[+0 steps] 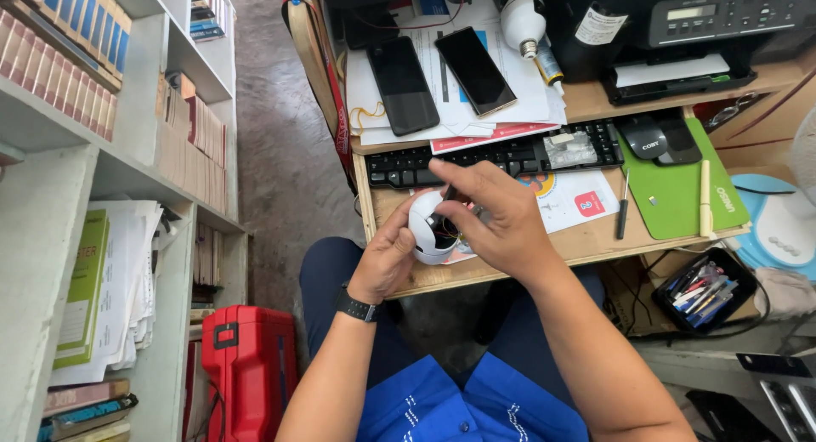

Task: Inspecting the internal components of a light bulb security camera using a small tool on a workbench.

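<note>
Held item: white dome-shaped housing (427,229), open, with dark wiring showing inside; kept over the front edge of the wooden desk (586,242), above the person's lap.

Left hand (387,259): cupped under and around the housing's near side, fingers closed against its shell. Black wristwatch (356,306) on the wrist.

Right hand (497,217): laid over the housing's far side, fingertips pinched together on a thin dark tool or wire at the opening; which of the two cannot be told.

Just beyond the grip: black keyboard (501,157), a clear plastic bag (569,149) resting on its keys.

Further beyond: two black smartphones (438,76) lying on loose papers.

Right of the grip: printed leaflet (574,200), small screwdriver (623,206), green mouse pad (680,191) bearing a black mouse (659,138).

Far right, beyond: black printer (705,25).

Below right of the grip: black tray of pens (704,289).

Left of the grip, on the floor: red toolbox (251,365), beside shelves of books (68,42).
</note>
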